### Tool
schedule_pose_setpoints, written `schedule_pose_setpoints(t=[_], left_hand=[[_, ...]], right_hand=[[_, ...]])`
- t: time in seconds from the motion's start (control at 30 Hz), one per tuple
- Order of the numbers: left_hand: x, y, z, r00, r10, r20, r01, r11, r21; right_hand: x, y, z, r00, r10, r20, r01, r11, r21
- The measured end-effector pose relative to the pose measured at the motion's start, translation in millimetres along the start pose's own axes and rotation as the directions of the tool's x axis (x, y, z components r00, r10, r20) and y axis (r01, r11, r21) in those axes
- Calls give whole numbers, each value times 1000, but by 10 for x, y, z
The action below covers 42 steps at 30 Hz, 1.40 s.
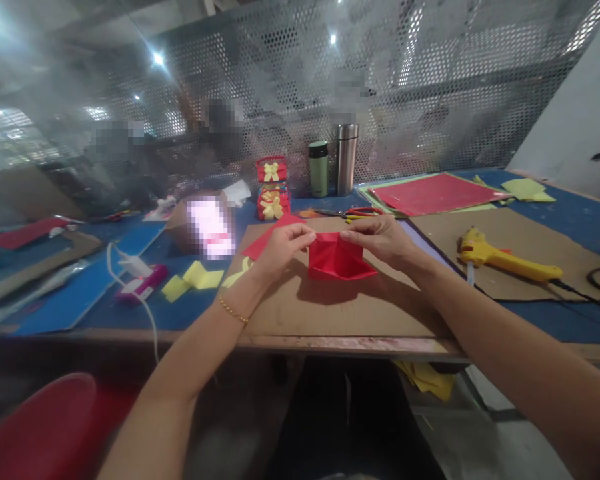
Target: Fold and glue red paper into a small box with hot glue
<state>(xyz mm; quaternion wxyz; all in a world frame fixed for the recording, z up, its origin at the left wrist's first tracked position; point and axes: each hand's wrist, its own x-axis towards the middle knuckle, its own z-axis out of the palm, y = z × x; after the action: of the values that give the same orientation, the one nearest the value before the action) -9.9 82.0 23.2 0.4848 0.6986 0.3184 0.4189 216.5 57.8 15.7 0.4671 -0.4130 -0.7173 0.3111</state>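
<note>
Red paper (336,259), folded, held up over the cardboard (280,315); long axis left to right, one lower corner pointing right. Left hand (285,243): thumb and finger pinched on its upper left corner. Right hand (384,237): likewise, upper right edge. Glue gun (505,258), yellow, to the right. Yellow scraps (203,276), to the left. Flask (347,161), steel, upright behind

You could read no words, numbers or brands on your table. A small mark low on the green tumbler (319,173) was too tiny to make out, the pale patch on the purple block (156,275) was blurred, and the bright screen (211,227) was pixelated.
</note>
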Motion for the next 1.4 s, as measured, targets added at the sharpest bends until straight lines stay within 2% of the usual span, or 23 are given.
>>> schedule_pose_setpoints(t=[0.07,0.23,0.5,0.67,0.77,0.9,1.07,1.2,1.4], left_hand=[[-6,-14,13,1000,-16,3,16,1000,-14],[-25,-46,81,998,-58,28,58,998,-12],[-51,-17,129,999,-51,-16,51,999,11],[-28,-27,127,1000,-2,-23,4,995,96],[-29,-13,117,999,29,-31,-25,991,128],[-35,14,102,997,45,-57,-38,992,120],[-30,34,86,997,72,-41,-65,986,156],[-57,41,116,999,34,-7,-33,990,135],[-108,0,176,999,-41,4,41,998,43]], right_hand=[[-11,-15,1,1000,6,-1,-6,1000,-13],[-54,-99,14,999,-5,37,11,987,-163],[-11,-42,54,994,-13,110,26,993,-115],[-45,-60,36,998,-24,57,34,984,-178],[-63,-79,22,1000,9,15,-7,987,-160],[-36,-52,-9,996,90,26,-87,992,-96],[15,27,-25,997,59,49,-58,998,-30],[8,5,-15,998,39,45,-38,999,-14],[-40,-119,-17,995,37,89,-26,991,-129]])
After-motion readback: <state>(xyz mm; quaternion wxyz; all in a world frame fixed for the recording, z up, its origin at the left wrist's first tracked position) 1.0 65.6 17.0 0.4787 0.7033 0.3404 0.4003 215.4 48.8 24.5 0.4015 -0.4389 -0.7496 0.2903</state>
